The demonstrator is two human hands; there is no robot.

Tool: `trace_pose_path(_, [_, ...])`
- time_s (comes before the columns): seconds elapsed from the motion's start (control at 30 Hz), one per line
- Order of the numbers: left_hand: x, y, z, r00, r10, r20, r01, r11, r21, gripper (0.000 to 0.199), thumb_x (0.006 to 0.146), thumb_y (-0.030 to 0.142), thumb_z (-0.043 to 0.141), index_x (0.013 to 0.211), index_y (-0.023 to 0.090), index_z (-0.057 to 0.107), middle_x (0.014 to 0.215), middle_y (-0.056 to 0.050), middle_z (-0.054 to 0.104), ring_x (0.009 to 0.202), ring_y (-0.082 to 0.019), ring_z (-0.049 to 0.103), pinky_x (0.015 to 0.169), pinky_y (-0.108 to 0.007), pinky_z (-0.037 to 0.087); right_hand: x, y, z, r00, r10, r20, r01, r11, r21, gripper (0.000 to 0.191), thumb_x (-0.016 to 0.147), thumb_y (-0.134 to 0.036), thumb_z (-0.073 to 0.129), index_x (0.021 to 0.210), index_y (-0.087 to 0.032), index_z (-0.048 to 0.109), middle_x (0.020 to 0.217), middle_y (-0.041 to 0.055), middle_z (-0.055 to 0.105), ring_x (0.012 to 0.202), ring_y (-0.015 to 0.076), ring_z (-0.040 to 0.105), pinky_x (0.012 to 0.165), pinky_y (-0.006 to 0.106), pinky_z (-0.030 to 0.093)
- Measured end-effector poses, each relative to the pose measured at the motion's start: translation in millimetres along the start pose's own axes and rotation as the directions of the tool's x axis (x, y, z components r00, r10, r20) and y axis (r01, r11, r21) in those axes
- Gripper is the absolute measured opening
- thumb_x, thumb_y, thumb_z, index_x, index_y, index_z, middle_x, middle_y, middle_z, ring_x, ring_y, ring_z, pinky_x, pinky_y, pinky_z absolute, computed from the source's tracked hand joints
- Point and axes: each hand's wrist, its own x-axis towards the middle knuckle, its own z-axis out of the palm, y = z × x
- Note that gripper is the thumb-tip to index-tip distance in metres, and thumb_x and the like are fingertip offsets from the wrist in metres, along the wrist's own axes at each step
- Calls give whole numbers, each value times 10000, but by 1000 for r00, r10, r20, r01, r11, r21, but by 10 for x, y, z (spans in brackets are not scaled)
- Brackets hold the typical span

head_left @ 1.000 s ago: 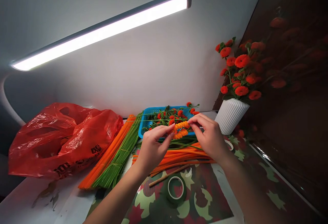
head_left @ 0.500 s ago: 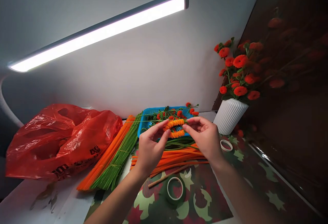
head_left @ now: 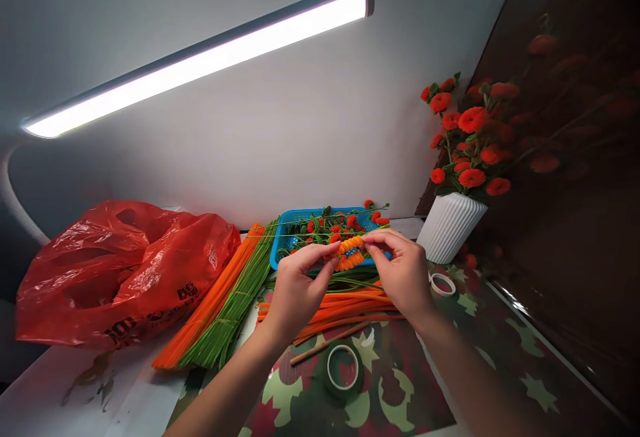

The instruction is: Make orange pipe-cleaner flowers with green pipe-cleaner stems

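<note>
Between my fingertips is a coiled orange pipe cleaner point(head_left: 351, 244), bent into a small loop with an upper and a lower row of coils. My left hand point(head_left: 299, 285) pinches its left end between thumb and fingers. On the other side, my right hand point(head_left: 401, 276) grips the right end the same way. The loop is held up in front of a blue basket point(head_left: 274, 250) containing green stems and small orange-red flowers. Below my hands lie loose orange pipe cleaners point(head_left: 333, 314), partly hidden by them.
A roll of green tape point(head_left: 327, 380) and a thin brown stick point(head_left: 315, 352) lie in front. Bundles of orange point(head_left: 213, 297) and green pipe cleaners point(head_left: 233, 310) rest left, beside a red plastic bag point(head_left: 125, 270). At right stand a white vase point(head_left: 451, 227) of flowers and a white tape roll point(head_left: 443, 276).
The loop has tilted, its right side higher, and its opening looks smaller. My right fingertips now pinch closer on its upper right end. The whole view has shifted slightly.
</note>
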Motion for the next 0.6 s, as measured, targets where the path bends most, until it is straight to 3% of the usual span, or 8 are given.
trace_pose_path(0.23, [9,12,-4,1000,4,-16,-3,999,33,206,822,213,646,1006,188,735,921,-68,755,799,-195,709,719,-284,582,8,-7,-3,1000,27,3,-27,1000,-3,122,828,-146,572,806,-198,680,811,37,702,757,188,665,691,300,536])
trace_pose_path(0.4, [-14,18,18,994,-38,-100,37,999,-7,220,823,228,645,1021,183,729,934,-66,747,822,-193,704,732,-279,581,-16,-30,29,996,70,-46,-71,997,-19,83,801,-162,587,769,-184,660,767,39,695,695,186,662,646,295,538])
trace_pose_path(0.6, [-30,16,48,985,-115,-126,102,989,-106,247,804,252,662,1031,180,727,883,-62,739,757,-180,690,699,-274,567,-16,-61,29,996,31,-79,-36,997,-70,89,785,-154,568,738,-187,636,721,27,671,651,175,637,625,295,526])
